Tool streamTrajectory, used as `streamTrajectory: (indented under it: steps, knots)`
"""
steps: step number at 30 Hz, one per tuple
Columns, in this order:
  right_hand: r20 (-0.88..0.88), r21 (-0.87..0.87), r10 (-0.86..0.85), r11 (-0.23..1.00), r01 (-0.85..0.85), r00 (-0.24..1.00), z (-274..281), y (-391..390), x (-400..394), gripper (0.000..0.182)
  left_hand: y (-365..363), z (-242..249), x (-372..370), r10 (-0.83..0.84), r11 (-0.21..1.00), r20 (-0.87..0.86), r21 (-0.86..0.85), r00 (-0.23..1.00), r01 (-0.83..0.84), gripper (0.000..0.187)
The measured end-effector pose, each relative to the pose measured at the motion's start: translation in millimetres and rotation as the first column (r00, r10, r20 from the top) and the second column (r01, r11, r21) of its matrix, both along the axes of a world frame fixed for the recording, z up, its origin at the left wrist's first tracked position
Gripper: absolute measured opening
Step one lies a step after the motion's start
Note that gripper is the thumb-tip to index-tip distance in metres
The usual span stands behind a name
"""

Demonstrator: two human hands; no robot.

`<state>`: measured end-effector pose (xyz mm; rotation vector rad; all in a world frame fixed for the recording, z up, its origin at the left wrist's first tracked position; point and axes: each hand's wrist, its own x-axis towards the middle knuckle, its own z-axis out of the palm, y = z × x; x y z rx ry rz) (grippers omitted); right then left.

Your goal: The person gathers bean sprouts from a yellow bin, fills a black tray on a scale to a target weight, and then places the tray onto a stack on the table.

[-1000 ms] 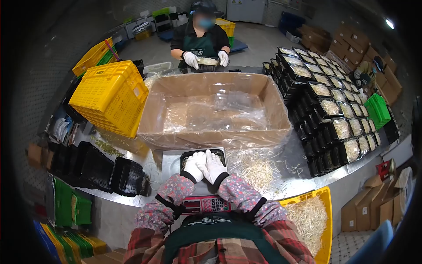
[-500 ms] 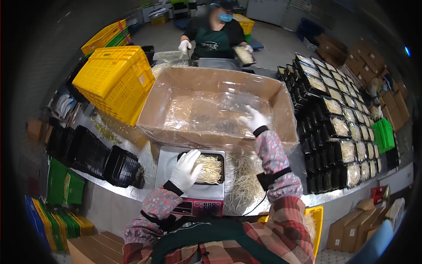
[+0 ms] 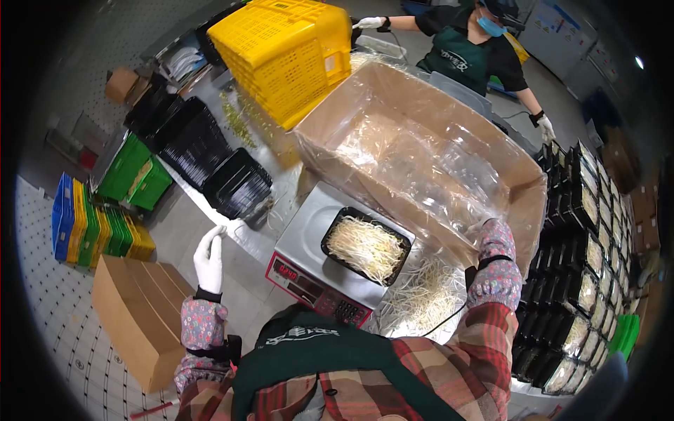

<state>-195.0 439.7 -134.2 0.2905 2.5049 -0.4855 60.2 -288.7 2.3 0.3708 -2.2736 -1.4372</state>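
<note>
A black tray of bean sprouts (image 3: 366, 247) rests on the digital scale (image 3: 303, 235), whose red digits are lit; neither hand touches it. My left hand (image 3: 209, 259), in a white glove, is off to the left, its fingers stretched out and nothing visible in them. It is nearest to the stack of black trays (image 3: 239, 184) at the table's left edge. My right arm, in a floral sleeve (image 3: 496, 245), reaches to the near right corner of the plastic-lined cardboard box (image 3: 421, 151). The sleeve and the box side largely hide my right hand, so its fingers do not show.
Loose sprouts (image 3: 425, 298) lie right of the scale. Filled trays (image 3: 583, 281) are stacked high at the right. A yellow crate (image 3: 284, 59) stands behind the scale at the left. Across the table, a co-worker (image 3: 463, 52) in a green apron stretches a gloved hand toward the stacked trays.
My left hand has left the sprout tray and moved left toward the black trays. My right hand has gone lower at the box's right end. The view has tilted; the co-worker's tray is gone from hand.
</note>
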Motion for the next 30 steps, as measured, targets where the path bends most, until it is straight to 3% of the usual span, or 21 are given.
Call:
streamTrajectory:
  steps: [3,5,6,8,10,11,13,15,16,17,18,20,21,23,24,25,26,28,30]
  knots:
    - [-0.036,-0.013,0.006,1.000,-0.006,0.999,2,12,11,0.033,5,1,-5,-0.037,0.999,0.020,0.026,0.999,0.037,0.025]
    - [-0.269,0.099,-0.047,0.992,0.076,0.962,22,13,17,0.023,17,13,-14,-0.091,0.992,0.001,0.083,0.996,0.090,0.025]
    - [-0.583,0.216,0.031,0.969,0.119,0.812,40,7,31,0.026,24,20,-21,-0.125,0.980,-0.018,0.155,0.992,0.127,0.026]
    - [-0.867,0.158,0.013,0.956,0.248,0.498,122,-56,75,0.025,33,26,-35,-0.200,0.940,-0.089,0.263,0.976,0.217,0.029]
    - [-0.973,-0.183,-0.166,0.978,-0.099,0.160,151,-72,93,0.023,57,44,-47,-0.280,0.904,-0.188,0.280,0.941,0.324,0.029]
    - [-0.973,-0.183,-0.168,0.979,-0.086,0.158,174,-93,108,0.023,67,57,-50,-0.364,0.864,-0.149,0.316,0.920,0.393,0.037]
    - [-0.961,-0.235,-0.175,0.927,-0.293,0.216,232,-162,148,0.019,96,62,-65,-0.463,0.785,-0.222,0.347,0.858,0.513,0.045]
    - [-0.761,-0.545,-0.330,0.792,-0.275,0.559,262,-228,183,0.019,134,78,-69,-0.607,0.638,-0.312,0.358,0.731,0.682,0.057]
    - [-0.861,-0.384,-0.142,0.812,-0.440,0.488,262,-253,189,0.018,152,89,-67,-0.674,0.567,-0.329,0.345,0.662,0.748,0.060]
    - [-0.841,-0.371,-0.016,0.746,-0.553,0.541,259,-271,192,0.018,165,88,-67,-0.772,0.475,-0.262,0.366,0.579,0.800,0.060]
    - [-0.656,-0.587,-0.066,0.672,-0.452,0.752,249,-290,201,0.022,174,98,-62,-0.828,0.512,-0.124,0.229,0.547,0.828,0.053]
    - [-0.729,-0.590,-0.164,0.641,-0.490,0.664,226,-304,204,0.024,166,82,-76,-0.799,0.504,-0.155,0.356,0.582,0.787,0.044]
    - [-0.737,-0.581,-0.182,0.662,-0.473,0.651,220,-301,207,0.024,164,86,-78,-0.697,0.557,-0.184,0.470,0.694,0.684,0.037]
    - [-0.801,-0.559,-0.356,0.731,-0.390,0.481,209,-296,213,0.025,129,59,-100,-0.544,0.705,-0.252,0.379,0.800,0.599,0.040]
    - [-0.806,-0.554,-0.362,0.740,-0.382,0.468,201,-292,218,0.025,113,58,-101,-0.466,0.692,-0.245,0.497,0.850,0.523,0.036]
    - [-0.739,-0.551,-0.252,0.760,-0.345,0.625,190,-288,227,0.026,106,61,-100,-0.355,0.601,-0.249,0.678,0.901,0.424,0.042]
    - [-0.633,-0.543,-0.139,0.780,-0.309,0.761,178,-286,237,0.027,95,53,-104,-0.301,0.579,-0.253,0.717,0.919,0.387,0.046]
    - [-0.633,-0.410,0.061,0.819,-0.401,0.771,153,-315,245,0.026,92,47,-105,-0.259,0.524,-0.240,0.779,0.936,0.345,0.048]
    - [-0.724,-0.173,0.234,0.848,-0.500,0.649,115,-337,243,0.025,100,45,-102,-0.290,0.482,-0.229,0.804,0.929,0.349,0.051]
